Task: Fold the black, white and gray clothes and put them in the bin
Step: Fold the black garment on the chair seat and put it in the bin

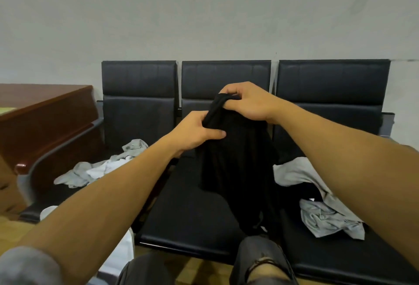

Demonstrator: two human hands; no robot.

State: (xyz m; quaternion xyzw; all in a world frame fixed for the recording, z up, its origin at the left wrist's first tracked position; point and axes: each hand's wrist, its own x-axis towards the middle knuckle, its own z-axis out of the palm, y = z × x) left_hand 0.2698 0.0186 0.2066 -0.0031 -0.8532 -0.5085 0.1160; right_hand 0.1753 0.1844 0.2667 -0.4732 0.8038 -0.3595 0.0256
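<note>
over black seats, both hands' fingers clench a black garment, its hem hidden.

1 head-worn camera looks forward and down (wide-angle), close over the bench seats.

Both forearms are bare, and a gray short sleeve shows at the upper left arm in the lower left corner. The legs wear dark gray trousers, with a frayed rip over the right knee.
</note>
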